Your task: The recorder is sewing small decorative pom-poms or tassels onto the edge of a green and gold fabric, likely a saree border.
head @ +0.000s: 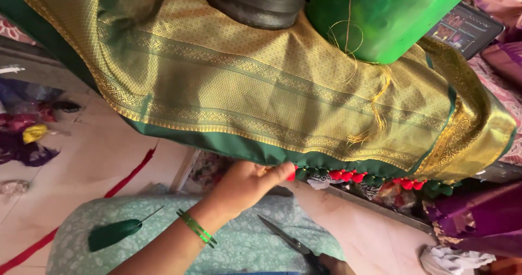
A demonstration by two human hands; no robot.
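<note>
The left hand point(247, 183) reaches up to the lower edge of the cloth point(261, 90), fingers drawn together and pinching the green hem beside a red tassel point(292, 173). Two green bangles point(197, 229) sit on its wrist. The right hand point(334, 265) shows only as a sliver at the bottom edge, touching the handle end of the scissors point(285, 238); whether it grips them cannot be told. The scissors lie on the pale green patterned lap point(239, 242) just right of the left forearm, blades pointing up and left.

To the right of the pinching fingers, a row of red and green tassels point(380, 180) hangs along the hem. The cloth is gold-woven with a green border and spreads above the hand. Loose gold thread point(375, 112) trails over it, up and right of the hand. On top of the cloth, well above the hand, stand a dark round vessel point(255, 3) and a green plastic container point(380, 14).

Left of the forearm, a green thread-wound spool with a needle-like tip point(117, 232) rests on the lap. Farther left, a red strip point(130, 172) runs over the floor point(81, 144), and cloth scraps point(27, 133) lie beyond it. Purple fabric point(473, 220) is heaped far right.
</note>
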